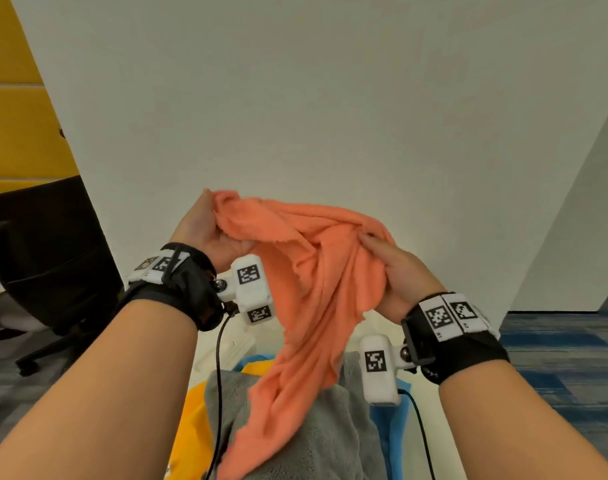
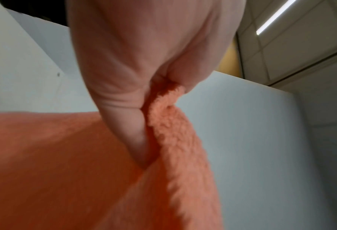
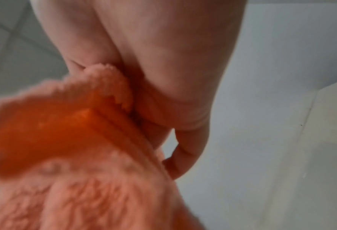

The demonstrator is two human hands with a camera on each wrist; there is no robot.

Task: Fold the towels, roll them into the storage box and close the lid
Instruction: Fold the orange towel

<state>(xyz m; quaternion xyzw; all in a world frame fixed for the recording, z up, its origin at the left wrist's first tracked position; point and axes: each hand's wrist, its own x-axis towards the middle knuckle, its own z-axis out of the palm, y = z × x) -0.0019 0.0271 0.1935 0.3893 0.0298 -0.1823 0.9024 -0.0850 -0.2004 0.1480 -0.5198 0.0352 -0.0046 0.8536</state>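
Orange towel point(image 1: 309, 282) held up in the air over a white table point(image 1: 295, 98), bunched and hanging in loose folds toward 6 o'clock. Left hand point(image 1: 205, 233) at 9 o'clock of the cloth, fingers curled round its upper edge; in the left wrist view, fluffy hem pinched between thumb and fingers point(image 2: 124, 96). Right hand point(image 1: 396, 275) at 3 o'clock of the cloth, gripping another part of the edge; in the right wrist view, hem point(image 3: 112, 84) tucked between thumb and curled fingers point(image 3: 183, 152). Hands near each other, cloth sagging between them. Below, at 6 o'clock, a grey towel point(image 1: 330, 427) lying crumpled, the hanging end of the orange one in front of it. Yellow towel point(image 1: 191, 427) at 8 o'clock of the grey one, blue towel point(image 1: 385, 427) at 3 o'clock, both partly covered. Storage box not made out in any view. Black office chair point(image 1: 43, 258) at 9 o'clock on the carpet.
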